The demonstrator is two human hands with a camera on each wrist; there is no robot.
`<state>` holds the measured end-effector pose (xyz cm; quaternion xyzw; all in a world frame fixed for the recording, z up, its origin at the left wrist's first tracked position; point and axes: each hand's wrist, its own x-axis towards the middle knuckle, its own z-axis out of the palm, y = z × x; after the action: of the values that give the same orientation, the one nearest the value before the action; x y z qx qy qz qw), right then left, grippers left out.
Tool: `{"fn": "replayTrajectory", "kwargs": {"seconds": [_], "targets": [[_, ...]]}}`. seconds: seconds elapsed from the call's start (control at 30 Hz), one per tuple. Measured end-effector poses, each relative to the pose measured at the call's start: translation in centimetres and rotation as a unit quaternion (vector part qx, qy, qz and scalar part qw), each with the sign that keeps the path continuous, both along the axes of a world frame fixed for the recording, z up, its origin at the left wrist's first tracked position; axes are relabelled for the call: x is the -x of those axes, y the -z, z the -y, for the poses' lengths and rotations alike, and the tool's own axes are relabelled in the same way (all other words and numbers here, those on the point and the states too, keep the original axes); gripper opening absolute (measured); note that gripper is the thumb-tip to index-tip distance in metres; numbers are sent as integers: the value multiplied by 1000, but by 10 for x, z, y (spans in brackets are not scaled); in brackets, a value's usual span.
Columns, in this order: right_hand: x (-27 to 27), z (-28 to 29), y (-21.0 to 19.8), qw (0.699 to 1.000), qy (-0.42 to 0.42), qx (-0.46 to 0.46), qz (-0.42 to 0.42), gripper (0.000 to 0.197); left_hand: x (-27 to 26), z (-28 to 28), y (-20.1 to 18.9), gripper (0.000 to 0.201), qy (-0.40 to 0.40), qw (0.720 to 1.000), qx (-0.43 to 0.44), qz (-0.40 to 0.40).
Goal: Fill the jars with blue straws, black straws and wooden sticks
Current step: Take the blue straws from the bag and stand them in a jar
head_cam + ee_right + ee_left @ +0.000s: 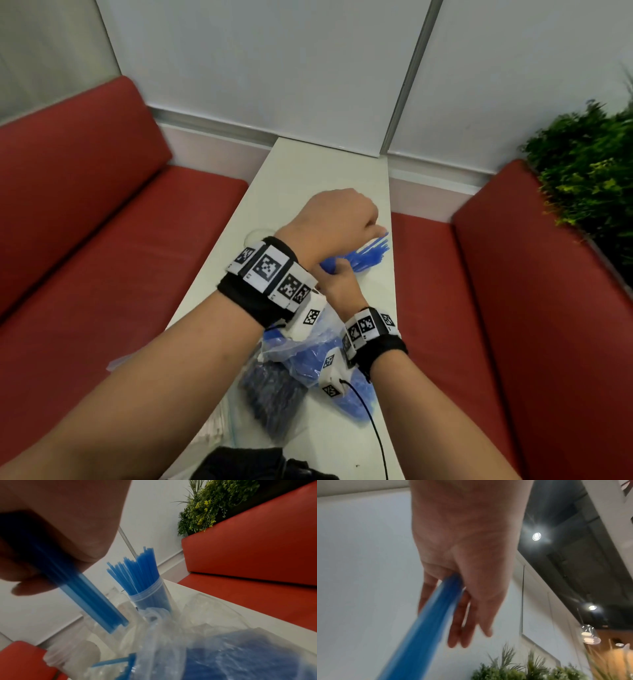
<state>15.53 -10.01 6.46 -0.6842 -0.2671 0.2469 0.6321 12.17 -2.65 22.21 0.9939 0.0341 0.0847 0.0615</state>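
My right hand (342,291) (60,527) grips a bundle of blue straws (327,266) (92,604) above the table. My left hand (337,219) (464,547) crosses over it and pinches the upper part of the same bundle (423,628) between thumb and fingers. Just beyond the hands stands a clear jar of blue straws (368,255) (149,597). An empty clear jar (255,236) (116,599) stands to its left. Nearer me lie a plastic bag of blue straws (308,356) (240,655), a bag of black straws (274,397) and a bag of wooden sticks (214,431).
The narrow white table (308,171) runs away from me between two red sofas (102,240) (513,308), ending at a white wall. A green plant (589,171) sits behind the right sofa. A black cable (373,431) trails from my right wrist. Another clear jar (68,655) lies low in the right wrist view.
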Motion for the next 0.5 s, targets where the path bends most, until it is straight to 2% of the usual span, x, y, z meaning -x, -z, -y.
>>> {"fn": "replayTrajectory", "kwargs": {"seconds": [0.07,0.13,0.17,0.23,0.27,0.3,0.33,0.4,0.47,0.5], "targets": [[-1,-4,-12,1000,7,-18,5,26,1,-2,5,49,20,998,57,10],[-5,-4,-22,1000,-9,-29,-6,28,2,-4,10,50,27,981,187,41],[-7,-2,-27,999,-20,-29,-11,32,3,-6,12,47,23,951,296,86],[-15,4,-39,999,-19,-26,-9,36,4,-12,14,45,-1,840,508,192],[-18,8,-48,999,-8,-36,-9,36,3,-16,17,47,-24,785,575,230],[-21,10,-60,998,3,-58,-16,38,2,-20,22,48,-59,744,619,245],[-23,12,-73,996,11,-88,-23,44,1,-24,30,48,-102,718,649,231],[-28,14,-99,989,17,-145,-35,47,0,-29,52,46,-169,683,700,122],[-30,15,-119,982,14,-184,-44,46,3,-27,78,48,-159,634,757,-15],[-30,15,-125,979,8,-198,-46,46,6,-24,89,50,-145,591,791,-65]]}}
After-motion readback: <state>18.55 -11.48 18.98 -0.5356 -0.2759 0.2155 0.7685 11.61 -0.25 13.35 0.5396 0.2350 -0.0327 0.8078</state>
